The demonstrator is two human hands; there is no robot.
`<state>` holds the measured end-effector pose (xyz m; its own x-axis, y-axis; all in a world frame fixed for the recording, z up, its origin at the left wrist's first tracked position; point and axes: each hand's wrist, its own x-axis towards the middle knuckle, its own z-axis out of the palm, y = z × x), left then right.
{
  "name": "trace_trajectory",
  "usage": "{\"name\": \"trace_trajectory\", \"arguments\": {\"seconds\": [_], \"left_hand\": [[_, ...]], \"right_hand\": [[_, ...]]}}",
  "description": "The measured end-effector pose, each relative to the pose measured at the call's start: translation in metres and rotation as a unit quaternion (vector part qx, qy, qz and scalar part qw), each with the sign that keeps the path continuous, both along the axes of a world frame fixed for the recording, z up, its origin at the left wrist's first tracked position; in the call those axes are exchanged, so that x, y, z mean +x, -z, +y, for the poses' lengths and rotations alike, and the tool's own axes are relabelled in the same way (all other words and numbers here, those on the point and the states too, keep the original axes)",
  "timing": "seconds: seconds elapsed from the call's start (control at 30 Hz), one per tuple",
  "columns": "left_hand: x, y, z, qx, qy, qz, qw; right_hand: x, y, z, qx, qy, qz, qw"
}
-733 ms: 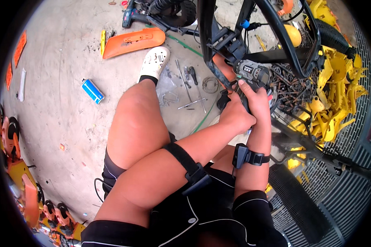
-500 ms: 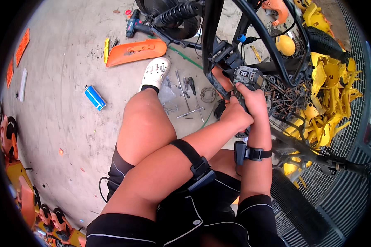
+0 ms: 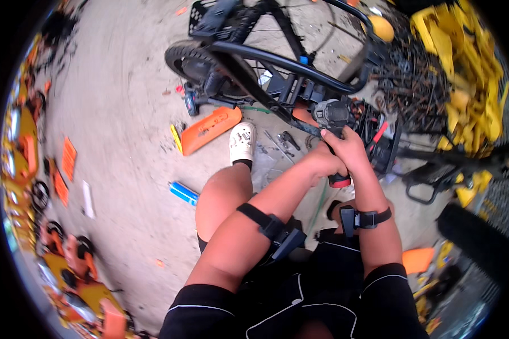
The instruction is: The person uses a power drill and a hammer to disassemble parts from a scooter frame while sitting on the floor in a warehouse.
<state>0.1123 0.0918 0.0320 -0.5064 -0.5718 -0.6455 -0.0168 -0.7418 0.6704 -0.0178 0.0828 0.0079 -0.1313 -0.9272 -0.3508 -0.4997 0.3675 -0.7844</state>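
A grey and black cordless driver [image 3: 330, 114] with a red-edged base points into the black frame [image 3: 288, 69] of an electric scooter or bike. My right hand [image 3: 349, 150] is closed around its grip, the thumb high up near the body. Beside it, my left hand [image 3: 326, 163] is closed against the same grip from the left; its fingertips are partly hidden. Under the driver's head, an orange part [image 3: 305, 116] shows inside the frame. The driver's tip is hidden by the frame and its own body.
An orange panel [image 3: 211, 131], a yellow-handled tool [image 3: 176, 139] and a blue spray can [image 3: 184, 193] lie to the left. Another drill [image 3: 192, 101] rests by the wheel [image 3: 188, 63]. Yellow plastic panels [image 3: 475, 73] and dark metal parts [image 3: 410, 85] are piled at right.
The view has swung, so the floor items and shelved parts at left sit further in. Both hands remain at the driver, and its red-edged base now shows below them.
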Motion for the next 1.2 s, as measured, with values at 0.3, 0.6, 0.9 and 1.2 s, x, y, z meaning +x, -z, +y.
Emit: {"name": "trace_trajectory", "arguments": {"seconds": [0.3, 0.6, 0.9, 1.2], "left_hand": [[0.008, -0.006, -0.020, 0.219, -0.155, 0.063, 0.961], [-0.016, 0.018, -0.024, 0.122, -0.285, -0.010, 0.951], [-0.010, 0.037, -0.034, -0.019, -0.285, -0.108, 0.952], [-0.016, 0.000, -0.045, -0.064, -0.186, -0.246, 0.949]], "right_hand": [[0.013, -0.027, 0.003, 0.083, -0.050, 0.072, 0.993], [0.002, -0.009, 0.024, -0.115, -0.141, 0.033, 0.983], [-0.019, -0.014, 0.036, 0.023, -0.135, -0.053, 0.989], [-0.033, -0.014, 0.045, 0.109, -0.178, -0.302, 0.930]]}}
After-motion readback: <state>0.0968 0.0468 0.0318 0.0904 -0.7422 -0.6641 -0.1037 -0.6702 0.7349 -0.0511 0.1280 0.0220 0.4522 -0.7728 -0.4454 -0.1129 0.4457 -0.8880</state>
